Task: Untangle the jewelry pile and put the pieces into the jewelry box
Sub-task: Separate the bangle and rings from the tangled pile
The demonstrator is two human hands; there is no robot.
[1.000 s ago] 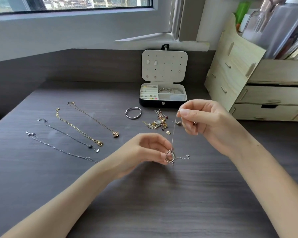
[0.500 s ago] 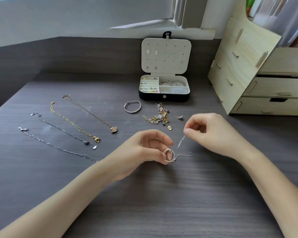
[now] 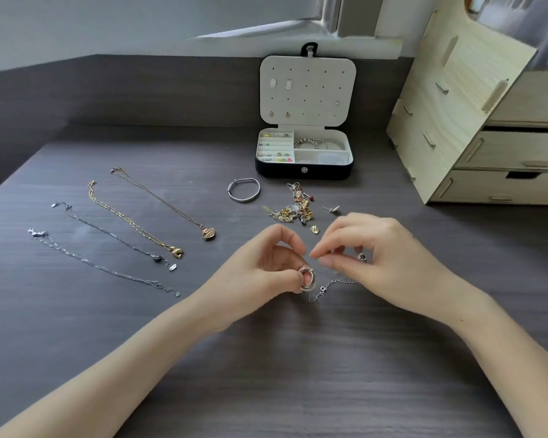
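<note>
The right hand (image 3: pixel 377 257) has dropped from its raised pull a second ago and now sits low, close beside the left hand (image 3: pixel 266 270), so the thin chain (image 3: pixel 339 282) is no longer drawn taut upward. The left hand pinches the silver ring pendant (image 3: pixel 313 279) between thumb and curled fingers, just above the table (image 3: pixel 266 374). The right hand's thumb and forefinger pinch together at what appears to be the fine chain near the ring; the strand there is too thin to see clearly. The clasp end trails on the table under the right hand.

This looks like the untangling step for one necklace, worked loose of its pendant. The remaining jewelry pile (image 3: pixel 293 208) lies just beyond the hands, with the open jewelry box (image 3: pixel 282 172) further back. Four necklaces (image 3: pixel 130 220) lie straightened at left, and a bangle (image 3: pixel 244 200) lies near the box.

Next, the chain probably needs feeding through the ring gently, without yanking the knot tighter.
</note>
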